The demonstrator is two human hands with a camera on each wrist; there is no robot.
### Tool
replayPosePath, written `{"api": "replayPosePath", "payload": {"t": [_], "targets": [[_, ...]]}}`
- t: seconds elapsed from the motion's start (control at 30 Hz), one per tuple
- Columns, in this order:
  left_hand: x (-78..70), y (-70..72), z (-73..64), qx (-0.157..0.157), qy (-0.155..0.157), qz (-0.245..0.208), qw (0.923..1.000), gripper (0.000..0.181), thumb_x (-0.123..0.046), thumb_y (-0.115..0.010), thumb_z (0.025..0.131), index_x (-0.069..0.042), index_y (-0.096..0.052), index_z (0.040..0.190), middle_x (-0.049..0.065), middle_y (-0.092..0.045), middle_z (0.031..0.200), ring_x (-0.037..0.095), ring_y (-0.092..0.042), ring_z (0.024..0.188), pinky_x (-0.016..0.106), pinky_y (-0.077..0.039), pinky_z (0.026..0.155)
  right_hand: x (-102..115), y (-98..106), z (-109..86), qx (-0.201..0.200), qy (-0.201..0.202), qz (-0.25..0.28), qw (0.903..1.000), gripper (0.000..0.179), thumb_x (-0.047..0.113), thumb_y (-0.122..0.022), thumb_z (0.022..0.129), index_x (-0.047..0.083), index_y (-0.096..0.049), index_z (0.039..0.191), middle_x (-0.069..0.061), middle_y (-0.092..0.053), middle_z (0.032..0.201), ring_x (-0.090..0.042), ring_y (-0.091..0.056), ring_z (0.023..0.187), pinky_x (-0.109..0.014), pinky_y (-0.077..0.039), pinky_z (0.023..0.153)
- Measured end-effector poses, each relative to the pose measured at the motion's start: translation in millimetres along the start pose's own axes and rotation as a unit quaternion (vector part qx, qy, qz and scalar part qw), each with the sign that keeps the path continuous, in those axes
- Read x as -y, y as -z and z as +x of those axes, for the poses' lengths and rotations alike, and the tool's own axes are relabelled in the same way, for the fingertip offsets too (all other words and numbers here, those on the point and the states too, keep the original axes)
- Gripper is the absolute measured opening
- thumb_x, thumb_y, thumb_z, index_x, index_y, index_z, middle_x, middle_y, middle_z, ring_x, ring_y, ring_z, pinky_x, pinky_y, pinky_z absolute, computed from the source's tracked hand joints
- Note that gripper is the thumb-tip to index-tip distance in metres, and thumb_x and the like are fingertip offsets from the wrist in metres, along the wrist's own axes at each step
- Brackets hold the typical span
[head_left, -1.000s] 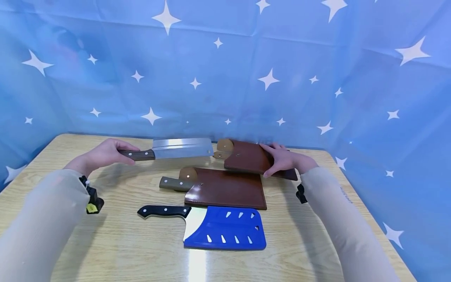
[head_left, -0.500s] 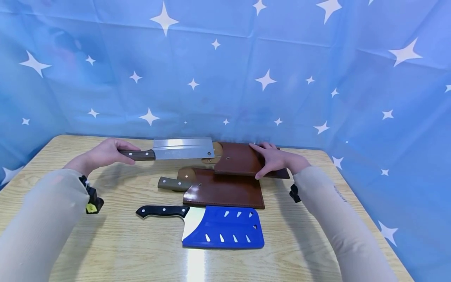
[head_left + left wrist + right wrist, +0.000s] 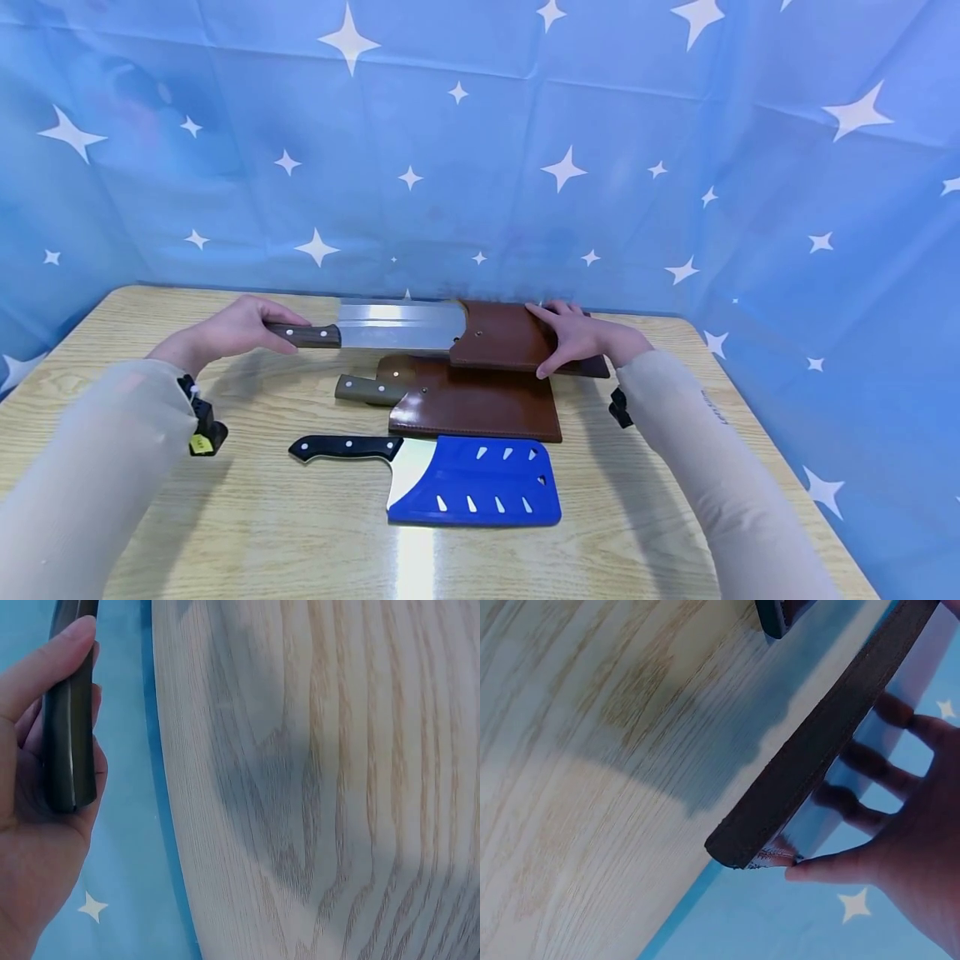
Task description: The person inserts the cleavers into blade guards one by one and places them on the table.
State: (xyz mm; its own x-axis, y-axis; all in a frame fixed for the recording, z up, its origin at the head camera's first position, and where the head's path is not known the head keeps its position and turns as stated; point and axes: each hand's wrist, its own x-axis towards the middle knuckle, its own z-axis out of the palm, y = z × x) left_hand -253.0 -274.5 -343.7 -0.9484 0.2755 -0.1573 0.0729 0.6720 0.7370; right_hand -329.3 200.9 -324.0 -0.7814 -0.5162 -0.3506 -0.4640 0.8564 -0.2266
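Note:
My left hand grips the dark wooden handle of a cleaver, whose wide steel blade points right. In the left wrist view, thumb and fingers wrap the handle. At the back right, my right hand holds a brown leather knife sheath across its closed end, thumb on the near side and fingers spread on the far side. The blade's front end sits within the sheath's mouth and is hidden there. From the right wrist, the sheath's dark edge shows above the table.
Just in front lies a second brown sheath with a cleaver in it, its olive-brown handle sticking out left. Nearer is a black-handled cleaver in a blue slotted plastic cover. A starry blue cloth hangs behind the wooden table.
My right hand has brought the sheath left to the blade. My left hand has shifted slightly right with the cleaver, and the blade's end has gone into the sheath's mouth.

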Motion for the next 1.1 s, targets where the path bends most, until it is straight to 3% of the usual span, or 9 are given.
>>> {"api": "replayPosePath", "payload": {"t": [0.37, 0.63, 1.1], "targets": [[-11.6, -9.0, 6.5, 0.026, -0.026, -0.011, 0.9993, 0.046, -0.011, -0.074, 0.077, -0.001, -0.061, 0.120, 0.014, -0.067, 0.113, 0.010, -0.063, 0.086, 0.027, -0.046, 0.081, 6.1, 4.6, -0.5, -0.007, 0.005, -0.007, 0.9999, 0.112, 0.049, -0.077, 0.069, 0.015, -0.008, 0.152, -0.022, -0.009, 0.153, -0.045, -0.007, 0.137, -0.066, -0.023, 0.103], [-17.3, -16.3, 11.7, 0.020, -0.041, -0.014, 0.9989, 0.045, -0.009, -0.074, 0.076, 0.000, -0.062, 0.119, 0.015, -0.067, 0.112, 0.009, -0.062, 0.085, 0.026, -0.046, 0.080, 10.2, 5.8, -1.3, -0.010, -0.001, -0.002, 1.0000, 0.112, 0.048, -0.077, 0.070, 0.016, -0.008, 0.152, -0.022, -0.009, 0.153, -0.044, -0.008, 0.137, -0.065, -0.025, 0.102], [-31.1, -24.6, 28.0, 0.021, -0.036, -0.004, 0.9991, 0.044, -0.011, -0.074, 0.077, -0.005, -0.063, 0.120, 0.014, -0.065, 0.116, 0.014, -0.061, 0.088, 0.028, -0.045, 0.080, 19.6, 9.5, 2.2, -0.018, 0.011, -0.007, 0.9998, 0.113, 0.051, -0.077, 0.069, 0.017, -0.008, 0.152, -0.019, -0.012, 0.152, -0.041, -0.013, 0.134, -0.064, -0.027, 0.101]]}}
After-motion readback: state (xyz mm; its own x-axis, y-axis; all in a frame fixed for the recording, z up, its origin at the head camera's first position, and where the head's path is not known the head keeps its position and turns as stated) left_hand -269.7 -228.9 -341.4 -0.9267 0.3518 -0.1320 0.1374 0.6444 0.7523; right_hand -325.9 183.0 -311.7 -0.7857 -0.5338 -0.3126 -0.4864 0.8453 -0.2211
